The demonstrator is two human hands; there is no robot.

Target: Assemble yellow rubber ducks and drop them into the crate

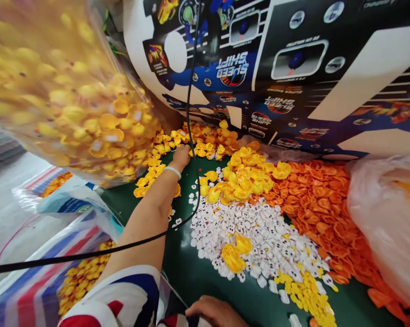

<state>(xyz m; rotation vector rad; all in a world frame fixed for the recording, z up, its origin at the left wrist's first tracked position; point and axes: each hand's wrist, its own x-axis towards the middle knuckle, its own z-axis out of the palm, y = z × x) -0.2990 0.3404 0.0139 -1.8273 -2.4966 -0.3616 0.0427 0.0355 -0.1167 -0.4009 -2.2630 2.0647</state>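
Note:
My left arm stretches across the green tabletop (181, 268), a pale band round its wrist. My left hand (182, 156) is at the far heap of yellow plastic duck pieces (222, 136), back of the hand towards me; its fingertips are hidden among or behind them. At the bottom edge, my right hand (217, 312) is partly cut off, near the table's front edge, and its fingers are mostly out of sight. Between the hands lies a spread of small white pieces with printed eyes (232, 227), with yellow duck shells (234, 258) on top.
A large clear bag of yellow duck pieces (89, 113) bulges at left. Orange pieces (321, 200) and small yellow pieces (307, 290) lie at right, beside a translucent bag (389, 218). A black cable (137, 246) hangs across. Printed cardboard (276, 91) stands behind; striped sacks (44, 290) sit below.

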